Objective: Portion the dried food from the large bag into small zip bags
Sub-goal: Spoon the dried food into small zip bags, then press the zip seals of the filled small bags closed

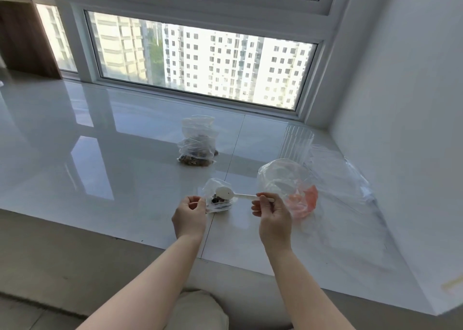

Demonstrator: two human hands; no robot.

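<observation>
Fingers of your left hand (188, 214) are pinching the small zip bag (218, 199) open, so your right hand (273, 217), pinching the spoon (226, 193), is tipping food in.

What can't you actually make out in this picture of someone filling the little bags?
- Head view: what the dried food is; the pieces are too small and dark.
- How many filled small bags stand in the far pile; the clear plastic overlaps.
- What the pink thing in the large bag is; crumpled film blurs it.
- Left hand fingertips on the small zip bag; the hand's back hides them.
</observation>
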